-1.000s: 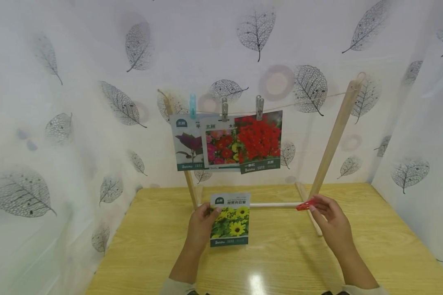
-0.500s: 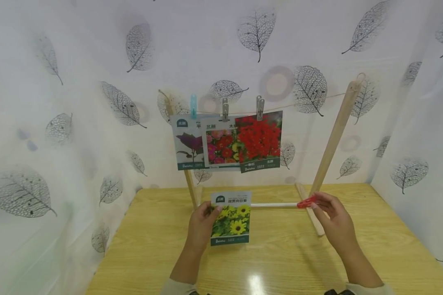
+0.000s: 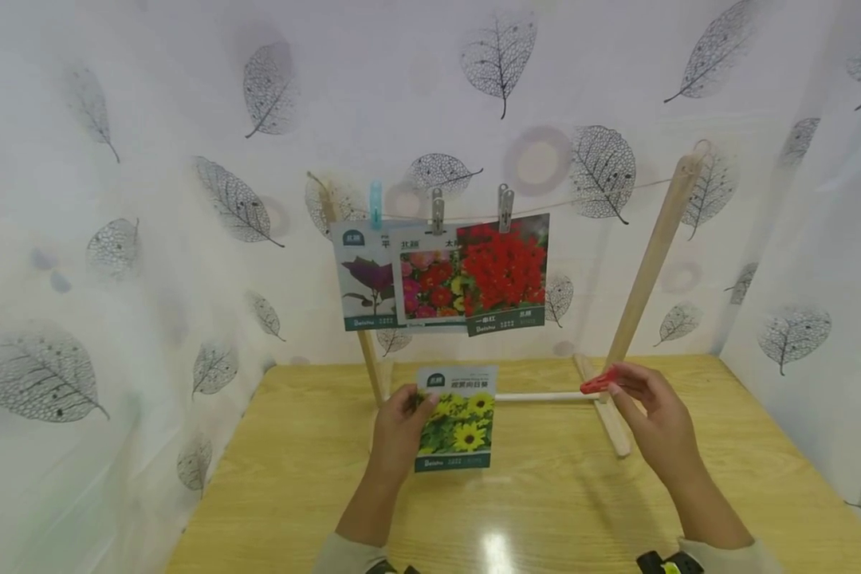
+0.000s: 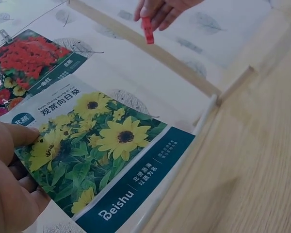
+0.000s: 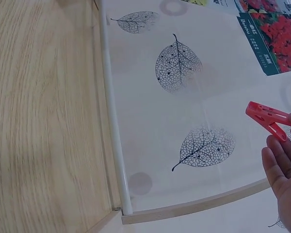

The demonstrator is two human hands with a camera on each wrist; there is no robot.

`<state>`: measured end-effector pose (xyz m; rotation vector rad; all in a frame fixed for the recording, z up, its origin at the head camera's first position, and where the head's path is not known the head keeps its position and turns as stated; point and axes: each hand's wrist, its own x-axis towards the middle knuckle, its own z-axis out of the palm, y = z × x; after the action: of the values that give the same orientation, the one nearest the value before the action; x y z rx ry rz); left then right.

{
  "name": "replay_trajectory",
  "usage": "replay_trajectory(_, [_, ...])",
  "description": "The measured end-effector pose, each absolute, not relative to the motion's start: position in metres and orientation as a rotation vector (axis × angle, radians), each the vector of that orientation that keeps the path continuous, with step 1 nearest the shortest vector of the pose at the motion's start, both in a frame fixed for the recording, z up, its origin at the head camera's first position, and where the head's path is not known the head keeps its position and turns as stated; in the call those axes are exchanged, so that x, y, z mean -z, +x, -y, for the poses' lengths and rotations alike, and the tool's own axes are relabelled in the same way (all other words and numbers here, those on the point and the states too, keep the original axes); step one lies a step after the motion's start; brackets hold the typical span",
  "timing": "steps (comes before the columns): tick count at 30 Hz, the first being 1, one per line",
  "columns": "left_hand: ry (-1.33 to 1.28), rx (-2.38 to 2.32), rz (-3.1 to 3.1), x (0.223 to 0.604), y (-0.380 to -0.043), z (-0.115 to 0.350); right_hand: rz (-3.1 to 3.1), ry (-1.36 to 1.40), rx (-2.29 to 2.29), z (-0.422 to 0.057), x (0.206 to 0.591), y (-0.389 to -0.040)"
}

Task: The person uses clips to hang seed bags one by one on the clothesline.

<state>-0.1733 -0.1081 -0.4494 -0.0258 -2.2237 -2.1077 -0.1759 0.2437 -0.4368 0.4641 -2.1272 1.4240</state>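
My left hand [image 3: 396, 434] pinches the left edge of a seed packet [image 3: 455, 422] printed with yellow sunflowers, held upright above the table. In the left wrist view, the thumb lies on the front of that packet and the fingers go behind it. Off to the right, my right hand [image 3: 656, 418] holds a red clothespin [image 3: 599, 381] by its handle end, between thumb and fingers. Seen from the right wrist, the clothespin [image 5: 266, 116] points away from the fingertips, with nothing in its mouth.
A twine line [image 3: 588, 198] runs between wooden posts [image 3: 649, 271]. From it hang a purple-leaf packet [image 3: 366, 279], a mixed-flower packet [image 3: 430, 287] and a red-flower packet [image 3: 505, 271], under a blue clothespin [image 3: 376, 206] and metal clips [image 3: 505, 209]. A white rod [image 3: 538, 397] joins the stand's feet.
The left hand has shifted slightly up and to the right with the sunflower packet. My right hand and the red clothespin have risen a little.
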Motion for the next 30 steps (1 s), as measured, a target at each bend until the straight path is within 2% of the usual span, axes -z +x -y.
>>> replay_trajectory(30, [-0.059,2.101,2.156,0.434,-0.178,0.093,2.112,0.453,-1.324,-0.251,0.405,-0.181])
